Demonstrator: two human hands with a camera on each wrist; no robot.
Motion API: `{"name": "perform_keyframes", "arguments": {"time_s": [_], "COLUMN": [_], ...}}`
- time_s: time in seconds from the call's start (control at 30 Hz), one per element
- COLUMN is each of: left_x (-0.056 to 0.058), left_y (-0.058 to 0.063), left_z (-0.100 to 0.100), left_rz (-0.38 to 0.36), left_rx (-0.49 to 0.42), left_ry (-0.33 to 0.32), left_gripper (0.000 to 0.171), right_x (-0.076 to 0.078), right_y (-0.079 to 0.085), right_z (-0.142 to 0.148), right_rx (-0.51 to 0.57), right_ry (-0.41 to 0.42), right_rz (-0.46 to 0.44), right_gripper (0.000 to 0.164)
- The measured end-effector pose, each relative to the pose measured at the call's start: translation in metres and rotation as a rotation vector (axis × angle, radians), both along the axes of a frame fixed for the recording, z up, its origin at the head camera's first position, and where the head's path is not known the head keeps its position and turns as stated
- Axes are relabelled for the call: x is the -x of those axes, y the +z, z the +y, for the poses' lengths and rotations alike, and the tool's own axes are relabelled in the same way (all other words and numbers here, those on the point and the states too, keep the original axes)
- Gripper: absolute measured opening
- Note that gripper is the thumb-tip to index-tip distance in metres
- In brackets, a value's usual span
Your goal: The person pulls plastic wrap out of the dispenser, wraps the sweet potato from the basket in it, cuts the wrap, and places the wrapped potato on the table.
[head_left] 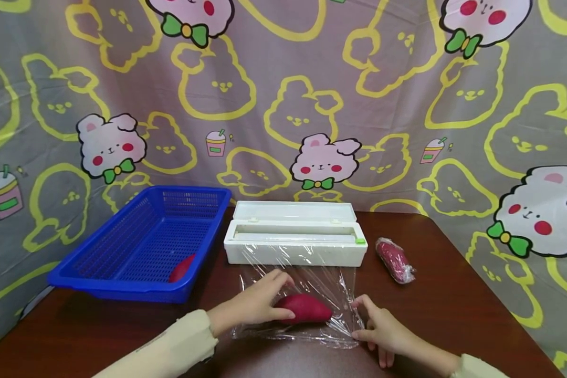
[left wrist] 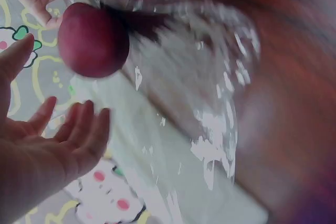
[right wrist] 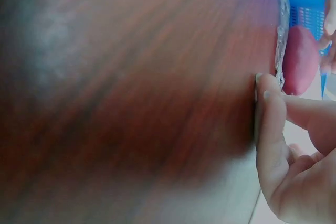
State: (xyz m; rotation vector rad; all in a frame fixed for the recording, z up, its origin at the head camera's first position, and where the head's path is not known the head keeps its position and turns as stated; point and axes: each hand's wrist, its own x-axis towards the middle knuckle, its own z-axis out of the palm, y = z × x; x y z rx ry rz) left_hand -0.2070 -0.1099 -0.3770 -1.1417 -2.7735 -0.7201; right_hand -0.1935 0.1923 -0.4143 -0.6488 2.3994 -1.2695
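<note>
My bet for trouble is the cling film [head_left: 321, 278]: the right hand [head_left: 385, 331] has its right edge pinched, so an uneven tug could crease it or make it stick to itself. Left hand [head_left: 257, 302] is loose, fingers spread by the sweet potato [head_left: 308, 308] without gripping it, so that could roll. It's lying on the film, lower middle of the frame, long axis roughly left-to-right, narrow tip aimed right and a touch down.
</note>
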Motion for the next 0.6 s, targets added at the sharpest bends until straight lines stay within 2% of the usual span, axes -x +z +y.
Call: {"name": "perform_keyframes", "arguments": {"time_s": [0.07, 0.17, 0.27, 0.33, 0.5, 0.6], "left_x": [-0.005, -0.009, -0.013, -0.015, -0.015, -0.014], "left_y": [0.004, 0.002, -0.007, -0.013, -0.022, -0.025], "left_z": [-0.01, -0.026, -0.039, -0.044, -0.052, -0.056], "left_rz": [0.061, 0.127, 0.144, 0.14, 0.138, 0.148], "left_rx": [0.05, 0.205, 0.351, 0.397, 0.369, 0.332], "left_ry": [0.007, -0.046, -0.125, -0.145, -0.179, -0.214], "left_gripper": [0.036, 0.03, 0.03, 0.031, 0.027, 0.018], "right_x": [0.001, 0.004, 0.006, 0.007, 0.009, 0.01], "right_y": [0.001, 0.002, 0.003, 0.004, 0.01, 0.013], "right_z": [0.001, 0.003, 0.005, 0.006, 0.009, 0.01], "right_rx": [0.013, 0.025, 0.025, 0.037, 0.047, 0.006], "right_ry": [0.016, 0.041, 0.057, 0.069, 0.121, 0.14], "right_rz": [0.006, 0.018, 0.0, -0.013, 0.005, 0.064], "right_gripper": [0.032, 0.015, 0.013, 0.018, 0.017, 0.024]}}
